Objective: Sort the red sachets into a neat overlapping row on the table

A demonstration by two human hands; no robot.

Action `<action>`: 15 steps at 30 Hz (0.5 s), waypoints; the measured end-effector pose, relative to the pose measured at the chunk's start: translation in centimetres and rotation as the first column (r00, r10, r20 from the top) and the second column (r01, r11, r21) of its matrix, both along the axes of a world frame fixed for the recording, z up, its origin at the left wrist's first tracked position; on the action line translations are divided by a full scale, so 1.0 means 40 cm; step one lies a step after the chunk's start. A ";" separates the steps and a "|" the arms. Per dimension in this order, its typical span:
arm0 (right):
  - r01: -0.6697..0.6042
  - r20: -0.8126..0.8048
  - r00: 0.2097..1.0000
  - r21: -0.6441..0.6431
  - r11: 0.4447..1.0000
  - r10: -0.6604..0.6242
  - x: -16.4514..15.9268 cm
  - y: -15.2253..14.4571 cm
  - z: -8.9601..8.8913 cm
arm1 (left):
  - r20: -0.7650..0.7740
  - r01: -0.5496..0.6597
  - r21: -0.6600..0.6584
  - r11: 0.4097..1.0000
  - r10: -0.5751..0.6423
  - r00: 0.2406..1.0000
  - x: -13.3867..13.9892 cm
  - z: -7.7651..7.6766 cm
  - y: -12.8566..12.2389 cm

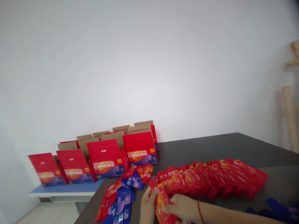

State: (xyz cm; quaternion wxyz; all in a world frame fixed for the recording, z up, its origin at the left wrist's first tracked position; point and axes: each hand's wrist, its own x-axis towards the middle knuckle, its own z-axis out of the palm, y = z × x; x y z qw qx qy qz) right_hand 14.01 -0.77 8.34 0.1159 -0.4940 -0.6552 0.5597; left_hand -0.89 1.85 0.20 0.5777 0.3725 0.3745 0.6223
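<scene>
At the table's near edge, my left hand (pixel 147 207) pinches the upper left side of a red sachet (pixel 162 200) printed with orange fruit. My right hand (pixel 183 205), a red cord round its wrist, closes on the same sachet from the right. I cannot tell if more than one sachet is in the grip. Just beyond the hands lies a long overlapping row of red sachets (pixel 210 179). To the left, a loose heap mixes red sachets (pixel 106 199) with blue sachets (pixel 123 200).
Open-topped red boxes (pixel 107 158) stand in rows at the left, some on a blue-topped bench (pixel 91 186). Others stand on the dark table (pixel 198 149). More blue packets (pixel 277 208) lie at the lower right, partly behind my forearm. A wooden frame (pixel 289 118) leans at the far right.
</scene>
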 end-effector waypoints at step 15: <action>0.057 -0.037 0.998 -0.075 0.996 -0.060 -0.029 0.015 -0.025 | -0.107 -0.101 0.021 0.995 0.103 0.989 -0.002 0.015 -0.007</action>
